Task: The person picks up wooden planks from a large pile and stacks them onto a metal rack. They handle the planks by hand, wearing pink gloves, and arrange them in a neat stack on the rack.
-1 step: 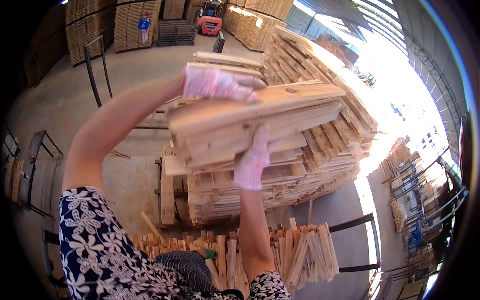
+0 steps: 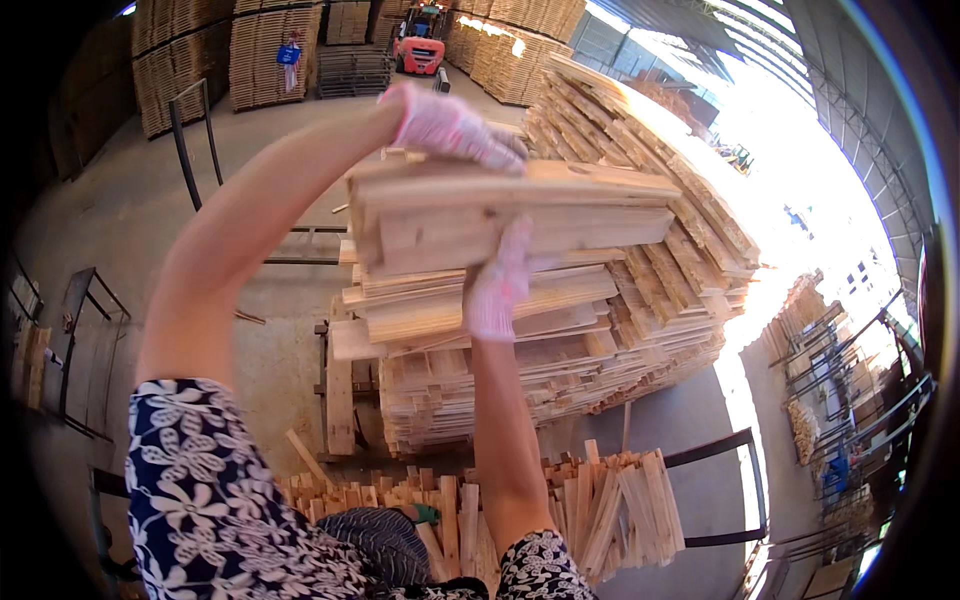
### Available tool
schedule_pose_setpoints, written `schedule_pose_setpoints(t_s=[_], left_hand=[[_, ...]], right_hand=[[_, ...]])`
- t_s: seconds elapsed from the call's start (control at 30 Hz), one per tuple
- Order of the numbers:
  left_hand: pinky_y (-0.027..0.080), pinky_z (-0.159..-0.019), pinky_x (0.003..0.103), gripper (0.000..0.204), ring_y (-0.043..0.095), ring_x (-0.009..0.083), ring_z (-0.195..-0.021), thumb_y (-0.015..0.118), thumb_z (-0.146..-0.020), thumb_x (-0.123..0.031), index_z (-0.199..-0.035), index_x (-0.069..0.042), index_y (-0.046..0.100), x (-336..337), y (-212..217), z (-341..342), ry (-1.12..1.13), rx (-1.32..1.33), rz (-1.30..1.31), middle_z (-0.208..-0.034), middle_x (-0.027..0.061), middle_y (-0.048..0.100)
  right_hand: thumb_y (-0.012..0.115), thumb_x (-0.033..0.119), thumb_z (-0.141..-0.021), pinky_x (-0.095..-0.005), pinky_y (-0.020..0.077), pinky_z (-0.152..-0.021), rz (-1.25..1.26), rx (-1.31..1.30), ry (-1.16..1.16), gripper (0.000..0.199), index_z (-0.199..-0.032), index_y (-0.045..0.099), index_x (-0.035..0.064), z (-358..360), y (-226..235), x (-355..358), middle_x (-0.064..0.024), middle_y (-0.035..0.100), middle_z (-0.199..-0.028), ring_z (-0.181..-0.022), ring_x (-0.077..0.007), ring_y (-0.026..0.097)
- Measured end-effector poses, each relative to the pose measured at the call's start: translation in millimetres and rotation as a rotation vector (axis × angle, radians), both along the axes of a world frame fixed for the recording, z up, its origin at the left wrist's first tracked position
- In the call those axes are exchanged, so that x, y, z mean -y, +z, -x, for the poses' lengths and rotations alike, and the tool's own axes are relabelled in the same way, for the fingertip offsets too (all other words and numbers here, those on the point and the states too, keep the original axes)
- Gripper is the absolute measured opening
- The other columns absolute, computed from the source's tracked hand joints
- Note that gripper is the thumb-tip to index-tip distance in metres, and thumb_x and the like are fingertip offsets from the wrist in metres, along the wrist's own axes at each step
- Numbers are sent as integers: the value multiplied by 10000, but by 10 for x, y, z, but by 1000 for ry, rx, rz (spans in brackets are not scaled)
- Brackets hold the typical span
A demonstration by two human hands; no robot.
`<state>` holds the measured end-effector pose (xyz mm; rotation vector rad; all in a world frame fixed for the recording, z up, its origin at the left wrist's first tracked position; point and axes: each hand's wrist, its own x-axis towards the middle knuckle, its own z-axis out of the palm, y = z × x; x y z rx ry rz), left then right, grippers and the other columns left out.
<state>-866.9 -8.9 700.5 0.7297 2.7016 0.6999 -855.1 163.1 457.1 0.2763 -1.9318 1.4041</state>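
Observation:
I hold a small bundle of wooden boards (image 2: 590, 230) above a large lumber stack (image 2: 560, 365). My left hand (image 2: 455, 128), in a pinkish white work glove, is closed over the bundle's far upper edge. My right hand (image 2: 500, 285), gloved the same way, grips its near side, thumb pointing up the face of a board. The boards lie roughly level, and their left ends are blurred by motion. Under them, several loose boards (image 2: 490, 305) rest unevenly on the stack.
Short wood pieces (image 2: 620, 510) fill a black metal rack (image 2: 715, 540) close to me. Beside them show a dark striped cloth (image 2: 375, 540) and a green glove (image 2: 426, 513). A red forklift (image 2: 418, 55) and tall lumber piles (image 2: 270, 60) stand far back. A metal frame (image 2: 180, 145) rises at left.
Both hands have moved up and away from me with the boards, which now lie more level. More of the loose boards below shows.

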Motion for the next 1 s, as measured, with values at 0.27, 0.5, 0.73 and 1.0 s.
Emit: schedule_pose_setpoints(t_s=[0.27, 0.5, 0.73, 1.0], left_hand=[[385, -1192, 454, 576, 480, 331, -1440, 352, -1077, -521, -1605, -292, 382, 218, -1713, 1574, 223, -215, 593, -1630, 104, 422], [419, -1155, 465, 642, 539, 350, -1390, 441, -1034, -549, -1562, -184, 460, -242, -1524, 1870, 71, -295, 452, -1571, 123, 499], [364, -1196, 398, 764, 450, 317, -1465, 490, -987, -655, -1578, -173, 433, -739, -1156, 1311, 81, -238, 30, -1592, 114, 476], [555, -846, 524, 500, 715, 407, -982, 523, -1010, -513, -1363, -164, 584, -764, -1368, 1386, 191, -640, 350, -1053, 192, 745]], right_hand=[[742, 342, -922, -527, 466, -1030, -93, 206, 136, 714, -1462, 450, -23, 113, 20, 260, -360, 436, -1416, -1235, -529, 509], [746, 387, -888, -556, 441, -1007, -585, -101, -66, 597, -1372, 543, 102, 217, 15, -168, -203, 526, -1319, -1184, -442, 513], [760, 363, -885, -523, 422, -1061, -547, -38, -26, 603, -1381, 559, 84, 234, 53, -249, -212, 534, -1353, -1220, -420, 510], [760, 29, -832, -453, 525, -940, -310, -45, 42, 391, -1215, 681, 15, -1406, -491, -1356, -200, 659, -1206, -1069, -383, 642]])
